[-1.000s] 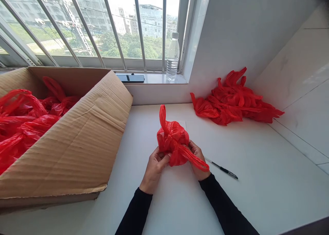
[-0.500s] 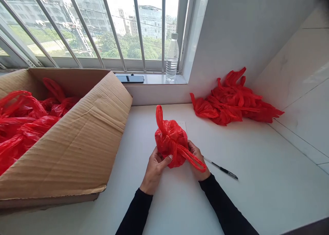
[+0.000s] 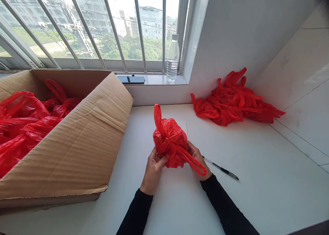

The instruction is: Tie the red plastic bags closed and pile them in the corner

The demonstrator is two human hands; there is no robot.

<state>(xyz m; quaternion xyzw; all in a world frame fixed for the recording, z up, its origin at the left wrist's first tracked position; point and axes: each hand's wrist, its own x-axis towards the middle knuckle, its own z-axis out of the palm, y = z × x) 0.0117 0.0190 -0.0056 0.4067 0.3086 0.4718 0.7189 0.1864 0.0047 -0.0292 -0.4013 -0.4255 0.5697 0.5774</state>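
Note:
A knotted red plastic bag (image 3: 171, 139), rounded and bulging, is held over the white tabletop between both hands. One handle loop stands up at its far left; the other hangs toward the lower right, across my right hand. My left hand (image 3: 153, 166) grips the lower left side, thumb on the front and fingers partly beneath. On the right side my right hand (image 3: 197, 158) is closed around the bag, most of its fingers hidden behind it. What the bag contains does not show. A pen (image 3: 223, 169) lies just right of my right hand.
At left stands an open cardboard box (image 3: 74, 149) with several red bags (image 3: 33, 128) inside. A heap of red plastic bags (image 3: 233, 101) lies against the wall at back right. The windowsill holds a phone (image 3: 131, 79) and a water bottle (image 3: 172, 58). White paper (image 3: 183, 126) shows partly behind the bag.
The bag has shifted slightly left and tilted a little in my hands. My left thumb has slid a bit left along its front. Both hands keep holding it.

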